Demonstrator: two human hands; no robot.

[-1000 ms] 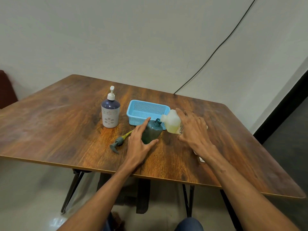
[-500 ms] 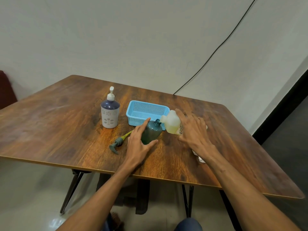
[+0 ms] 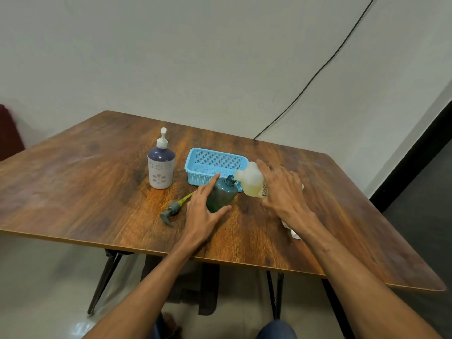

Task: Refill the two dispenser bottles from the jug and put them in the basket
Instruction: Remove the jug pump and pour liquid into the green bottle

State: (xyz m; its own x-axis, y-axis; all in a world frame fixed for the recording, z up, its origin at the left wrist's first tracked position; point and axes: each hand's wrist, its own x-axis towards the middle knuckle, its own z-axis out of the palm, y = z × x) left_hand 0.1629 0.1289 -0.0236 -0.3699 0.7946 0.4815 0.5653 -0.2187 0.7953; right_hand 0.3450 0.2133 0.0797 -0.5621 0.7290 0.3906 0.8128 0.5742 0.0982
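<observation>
Head view. The left hand (image 3: 204,211) is wrapped part-way round the green bottle (image 3: 221,195), thumb on the near side, fingers on the far side; the bottle stands open-necked on the table (image 3: 85,192), just in front of the blue basket (image 3: 215,165). The right hand (image 3: 281,192) is closed over the jug (image 3: 250,179), tipped with its spout at the bottle's neck, at 3 o'clock from it. Whether liquid is running cannot be told. The removed pump (image 3: 172,211) lies flat at 9 o'clock from the green bottle. The purple bottle (image 3: 161,165), pump still fitted, stands upright at 9 o'clock from the basket, which is empty.

Assessment: the jug appears semi-rigid plastic, partly filled, so moderately heavy with weight shifting as it tilts; grip its body broadly. The green bottle looks light and smooth, liable to tip or slip if wetted; hold low around the body. Step in hand: first refill.
</observation>
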